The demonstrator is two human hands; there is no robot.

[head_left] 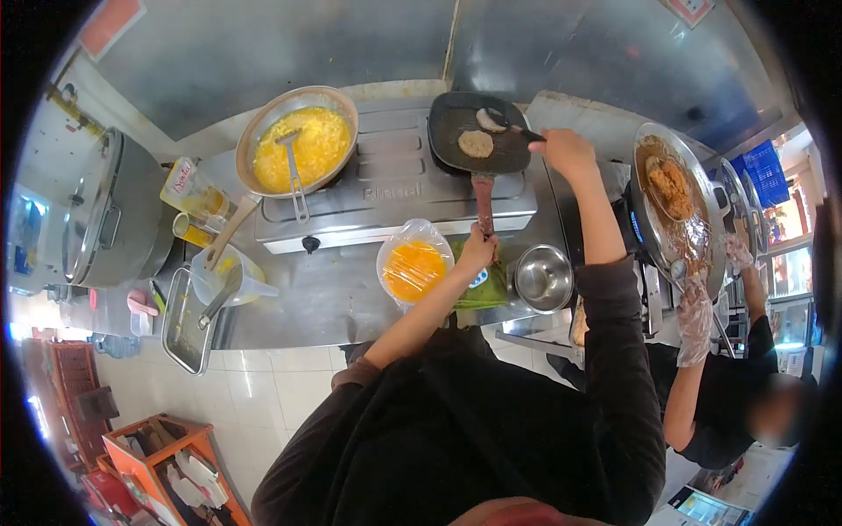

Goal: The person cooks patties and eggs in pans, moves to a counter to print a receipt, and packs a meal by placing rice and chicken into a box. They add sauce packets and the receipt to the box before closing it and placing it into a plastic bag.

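My left hand is closed round the reddish-brown handle of a square black pan, which sits on the right burner of the steel stove. In my right hand is a black-handled spatula, its head over the pan. One round patty lies in the pan, and a second patty is at the spatula's tip, tilted. On the left burner, a round pan holds yellow egg with a slotted turner in it.
Near the stove's front edge are a plastic-covered bowl of orange-yellow food, a green cloth and a steel bowl. A jug and tray stand left. At right, a gloved co-worker works beside a large wok.
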